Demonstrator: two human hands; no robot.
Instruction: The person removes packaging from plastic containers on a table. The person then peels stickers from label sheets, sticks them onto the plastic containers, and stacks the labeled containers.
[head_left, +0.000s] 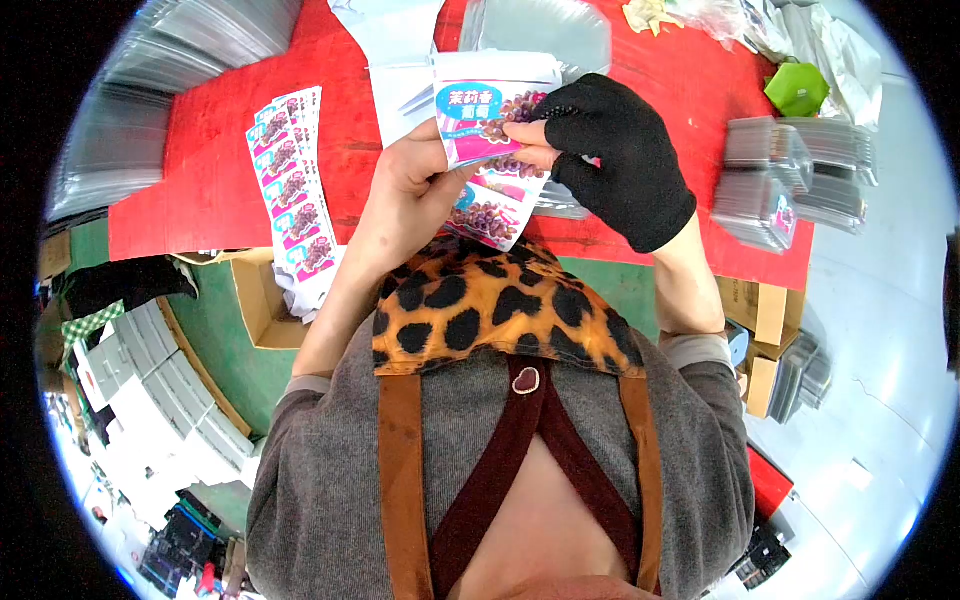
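From my station I see the red worktop (pixel 215 140) spread across the upper half of the frame. Tall stacks of clear trays (pixel 115 125) fill its upper left corner. Below centre, the leopard-print apron (pixel 490 305) meets the worktop's near edge. Stacked clear tubs (pixel 765 150) stand at the right of the frame.

My right hand (pixel 620 165), in a black glove with bare fingertips, is nearly closed, its finger and thumb pinching the right side of the labels (pixel 470 100). These grape-printed labels are just above the frame's centre, over the worktop. My bare left hand (pixel 405 190) is curled closed on their left edge, thumb toward the bottom. At centre left, more label strips (pixel 285 180) hang over the worktop's near edge. White paper (pixel 395 45) lies at top centre. Smallest is a green object (pixel 797 88) at upper right.
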